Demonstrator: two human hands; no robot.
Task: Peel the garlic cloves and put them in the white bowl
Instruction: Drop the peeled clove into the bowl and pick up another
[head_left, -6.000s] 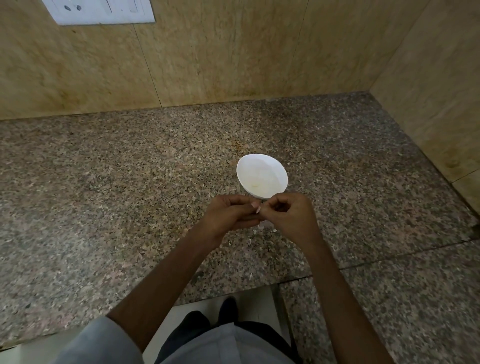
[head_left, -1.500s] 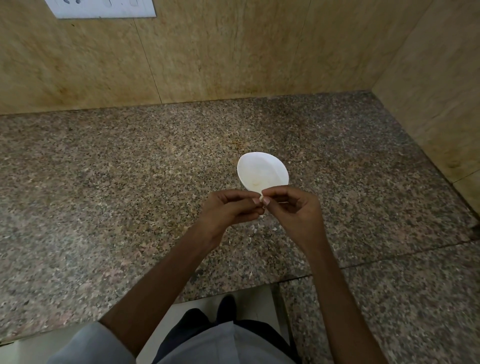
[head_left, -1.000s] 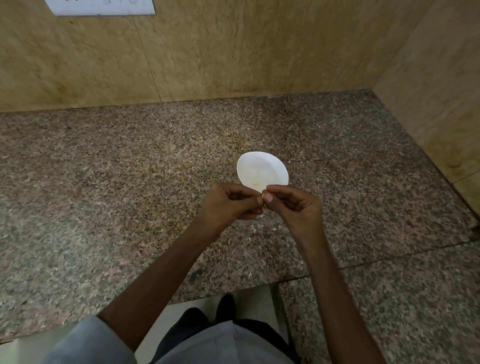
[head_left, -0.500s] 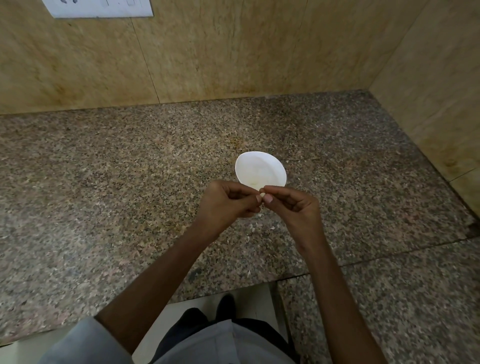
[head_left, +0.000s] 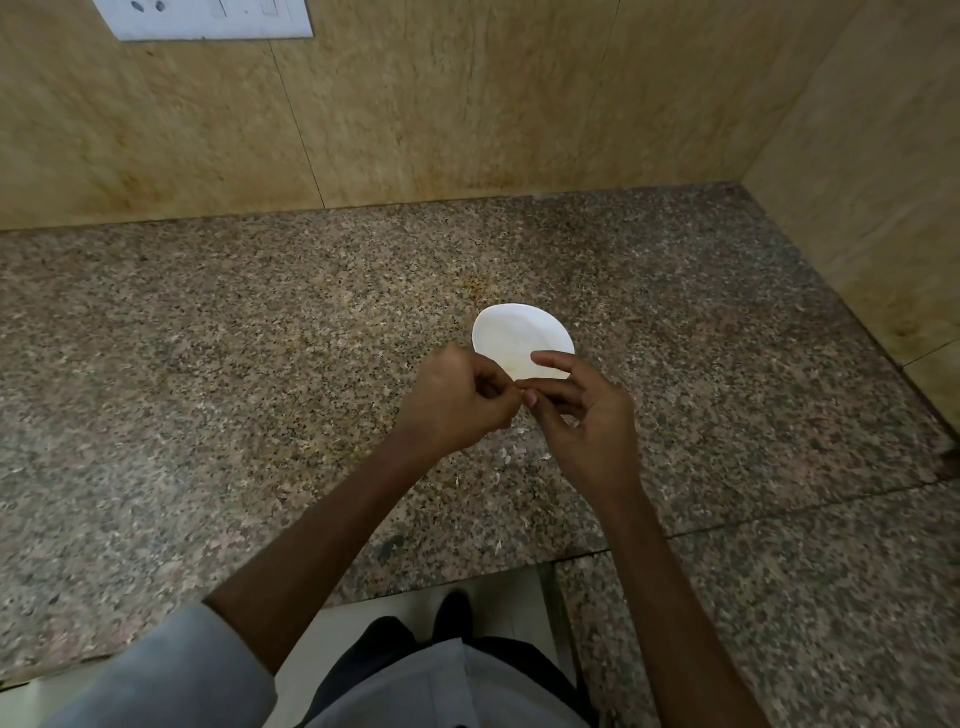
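Observation:
The white bowl (head_left: 511, 332) stands on the granite counter (head_left: 260, 364), just beyond my hands. My left hand (head_left: 457, 402) is curled into a fist near the bowl's front rim and holds a garlic clove, which its fingers hide. My right hand (head_left: 584, 421) meets it from the right. Its thumb and a bent finger pinch at the clove where the fingertips join, while its index finger stretches out over the bowl's front edge. What lies inside the bowl cannot be made out.
Small pale scraps of garlic skin (head_left: 511, 452) are scattered on the counter under my hands. Tiled walls close off the back and the right. A white switch plate (head_left: 208, 18) is on the back wall. The counter's front edge (head_left: 441, 582) lies beneath my forearms.
Both hands have stayed together at the bowl's front rim, working at the clove. My right index finger has straightened out over the bowl, and the clove's white tip no longer shows.

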